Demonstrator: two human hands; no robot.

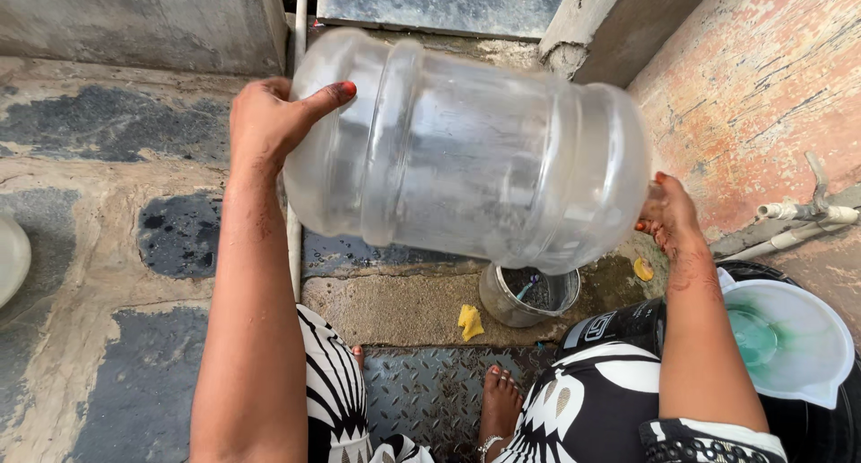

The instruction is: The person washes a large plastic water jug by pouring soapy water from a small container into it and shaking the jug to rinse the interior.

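One clear water jug (466, 149) fills mid-frame, your left hand (269, 118) and right hand (668, 216) clasping its ends; one metal bucket (529, 294), perhaps two yellow scraps, patchy concrete floor (90, 248).

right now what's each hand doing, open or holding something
Left hand: holding the base end of the clear water jug.
Right hand: holding the jug's neck end.
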